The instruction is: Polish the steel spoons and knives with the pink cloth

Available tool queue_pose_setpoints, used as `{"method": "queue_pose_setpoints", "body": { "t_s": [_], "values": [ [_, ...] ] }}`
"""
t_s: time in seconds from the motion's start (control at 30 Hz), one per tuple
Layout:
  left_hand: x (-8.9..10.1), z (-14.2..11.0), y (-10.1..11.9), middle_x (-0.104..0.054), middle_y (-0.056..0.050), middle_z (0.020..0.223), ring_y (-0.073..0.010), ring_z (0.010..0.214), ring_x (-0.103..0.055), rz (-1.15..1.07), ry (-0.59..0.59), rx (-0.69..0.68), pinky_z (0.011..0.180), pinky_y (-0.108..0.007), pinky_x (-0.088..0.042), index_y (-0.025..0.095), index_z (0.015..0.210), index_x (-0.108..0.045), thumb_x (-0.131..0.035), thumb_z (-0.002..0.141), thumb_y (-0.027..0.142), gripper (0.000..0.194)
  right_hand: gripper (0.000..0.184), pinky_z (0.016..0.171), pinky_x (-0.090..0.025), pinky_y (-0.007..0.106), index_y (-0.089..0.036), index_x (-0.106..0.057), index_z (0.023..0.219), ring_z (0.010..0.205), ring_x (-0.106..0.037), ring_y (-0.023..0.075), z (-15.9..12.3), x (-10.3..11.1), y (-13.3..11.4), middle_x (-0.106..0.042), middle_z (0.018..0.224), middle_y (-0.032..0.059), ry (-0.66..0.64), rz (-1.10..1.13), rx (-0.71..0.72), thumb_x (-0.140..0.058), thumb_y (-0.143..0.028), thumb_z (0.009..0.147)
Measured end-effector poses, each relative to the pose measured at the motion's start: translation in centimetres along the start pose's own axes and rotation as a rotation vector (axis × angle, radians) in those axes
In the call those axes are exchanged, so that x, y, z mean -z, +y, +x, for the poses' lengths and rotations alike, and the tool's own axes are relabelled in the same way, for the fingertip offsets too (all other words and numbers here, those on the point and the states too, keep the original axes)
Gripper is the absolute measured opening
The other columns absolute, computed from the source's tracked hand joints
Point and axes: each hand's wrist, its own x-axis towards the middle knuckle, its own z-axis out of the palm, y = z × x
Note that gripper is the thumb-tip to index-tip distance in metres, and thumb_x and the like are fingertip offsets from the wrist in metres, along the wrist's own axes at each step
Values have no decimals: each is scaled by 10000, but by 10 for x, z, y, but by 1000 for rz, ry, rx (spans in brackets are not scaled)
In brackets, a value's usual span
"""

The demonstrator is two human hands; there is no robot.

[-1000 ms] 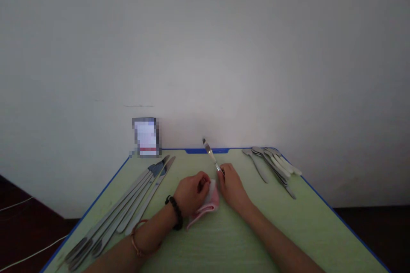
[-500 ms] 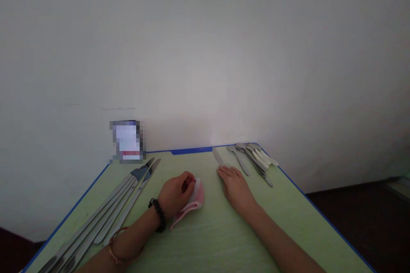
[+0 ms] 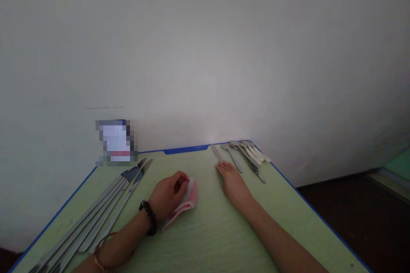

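Note:
My left hand (image 3: 169, 195), with a dark bead bracelet at the wrist, is closed on a folded pink and white cloth (image 3: 188, 199) that hangs down to the tabletop. My right hand (image 3: 233, 181) rests palm down at the centre right, its fingers over the handle of a table knife (image 3: 217, 152). The blade sticks out past the fingertips toward the wall; the handle and my thumb are hidden. Just right of that knife lies a single metal spoon (image 3: 233, 158). A row of several long table knives (image 3: 107, 217) lies on the left, beside my left forearm.
Stacked spoons (image 3: 248, 158) and several white-handled pieces of cutlery (image 3: 255, 152) lie at the back right. A blurred phone-like screen (image 3: 115, 140) leans on the wall at the back left. The green table (image 3: 205, 239) has a blue edge and meets the wall.
The whole view has shifted slightly, so everything sits further left in the picture. Both hands, the cloth and the knife keep their places on the table.

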Motion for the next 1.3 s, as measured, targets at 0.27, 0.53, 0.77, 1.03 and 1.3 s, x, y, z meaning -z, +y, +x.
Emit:
{"method": "queue_pose_setpoints", "body": {
  "t_s": [0.27, 0.53, 0.77, 1.03, 1.3],
  "values": [
    [0, 1, -1, -546, 26, 583, -136, 532, -485, 33, -14, 4, 515, -225, -294, 194, 868, -575, -409, 843, 299, 198, 548, 1051, -308, 397, -48, -552, 1168, 1205, -471, 222, 0, -1, 2, -540, 1243, 183, -9, -42, -65, -345, 88, 678],
    [-1, 1, -3, -560, 23, 608, -135, 548, -497, 14, -13, -13, 530, -223, -315, 195, 868, -567, -411, 845, 297, 188, 539, 1043, -323, 388, -43, -549, 1169, 1191, -487, 217, 0, 0, 1, -540, 1240, 186, -3, -128, -95, -328, 92, 697],
    [1, 1, -1, -563, 23, 612, -136, 554, -501, 31, -22, -16, 531, -221, -318, 199, 870, -563, -403, 846, 293, 187, 503, 1044, -318, 364, -42, -550, 1174, 1194, -483, 215, -1, 5, -2, -528, 1258, 177, -29, -158, -121, -339, 69, 730],
    [0, 1, -2, -565, 20, 611, -139, 554, -503, 35, -19, -10, 531, -224, -317, 199, 864, -563, -408, 847, 295, 183, 467, 1053, -296, 341, -52, -566, 1156, 1172, -504, 207, -2, 12, 1, -546, 1246, 168, -65, -236, -119, -355, 33, 749],
    [0, 1, -2, -565, 20, 604, -137, 552, -507, 42, -20, -11, 525, -224, -316, 198, 864, -570, -407, 846, 291, 189, 444, 1053, -295, 358, -41, -563, 1158, 1174, -499, 219, -3, 7, 5, -550, 1243, 169, -27, -243, -104, -363, 9, 764]
  ]
}}
